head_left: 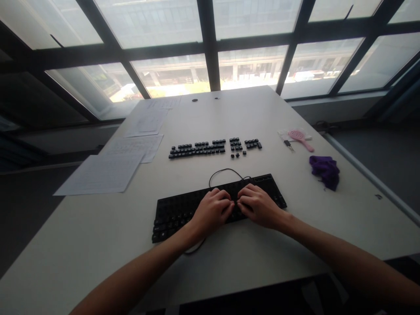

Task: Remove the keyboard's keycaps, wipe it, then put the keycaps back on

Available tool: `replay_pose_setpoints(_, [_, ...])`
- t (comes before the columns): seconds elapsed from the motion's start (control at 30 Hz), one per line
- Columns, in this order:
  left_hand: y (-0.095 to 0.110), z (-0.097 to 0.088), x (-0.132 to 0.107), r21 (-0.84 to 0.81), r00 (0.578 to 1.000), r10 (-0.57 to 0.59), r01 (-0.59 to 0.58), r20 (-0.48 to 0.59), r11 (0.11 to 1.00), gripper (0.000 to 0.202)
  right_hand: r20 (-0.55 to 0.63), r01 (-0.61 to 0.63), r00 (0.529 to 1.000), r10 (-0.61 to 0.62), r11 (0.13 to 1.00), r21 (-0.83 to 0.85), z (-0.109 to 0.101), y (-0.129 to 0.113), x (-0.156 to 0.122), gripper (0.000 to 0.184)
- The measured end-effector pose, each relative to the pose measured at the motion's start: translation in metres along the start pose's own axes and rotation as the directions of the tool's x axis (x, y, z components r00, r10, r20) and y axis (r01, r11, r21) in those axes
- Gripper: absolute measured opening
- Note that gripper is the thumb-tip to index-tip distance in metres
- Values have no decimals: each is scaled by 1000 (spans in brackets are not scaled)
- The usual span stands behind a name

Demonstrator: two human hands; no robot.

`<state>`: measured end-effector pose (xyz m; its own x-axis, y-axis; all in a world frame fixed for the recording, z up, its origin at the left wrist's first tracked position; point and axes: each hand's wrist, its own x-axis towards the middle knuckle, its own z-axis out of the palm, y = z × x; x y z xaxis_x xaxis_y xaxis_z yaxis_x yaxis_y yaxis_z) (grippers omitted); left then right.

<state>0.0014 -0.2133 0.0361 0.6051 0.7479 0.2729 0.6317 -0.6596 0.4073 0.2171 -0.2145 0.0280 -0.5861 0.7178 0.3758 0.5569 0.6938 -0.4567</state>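
Bare forearms (149, 267) are extended from the lower edge of the view toward a black keyboard (177, 208), which is set slantwise on a white table (95, 240), its right end farther away. Left hand (212, 211) and right hand (257, 204) are placed side by side over the keyboard's middle, with fingers curled inward and fingertips nearly met; whether anything small is gripped by either cannot be told. Part of a thin cable (225, 169) is seen looped behind the keyboard. Beyond it, black keycaps (198, 149) are laid out in rows and grouped in blocks, with three pieces set slightly apart on the near side. Printed sheets (101, 175) are spread along the table's left side. At the right, a pink hairbrush (298, 136) is laid partly over clear plastic (308, 136), beside a small black-headed tool (287, 143); a crumpled purple cloth (324, 170) is placed nearer. The table's far end is bordered by dark-framed windows (251, 65).
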Motion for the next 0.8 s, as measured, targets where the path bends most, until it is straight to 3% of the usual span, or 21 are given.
replay_pose_setpoints(0.1, [-22,-9,27,-167,992,-107,94,-68,981,20,-127,-92,987,100,993,68,-13,17,18,11])
replay_pose_setpoints(0.2, [-55,-13,71,-116,968,-179,160,-176,980,16,-210,-249,948,238,968,-28,-24,50,53,12])
replay_pose_setpoints(0.27, [-77,-9,103,-58,958,-223,216,-181,975,15,-164,-318,941,296,940,-126,-27,74,81,15])
replay_pose_setpoints(0.4, [-100,9,148,-4,958,-260,261,-119,965,23,13,-290,950,312,895,-338,-16,103,124,21])
replay_pose_setpoints(0.6, [-103,31,166,-13,967,-251,251,-47,968,12,109,-280,936,335,895,-348,4,116,140,23])
replay_pose_setpoints(0.8, [-96,18,152,-98,957,-285,279,-52,955,14,42,-309,942,333,910,-275,-12,109,126,21])
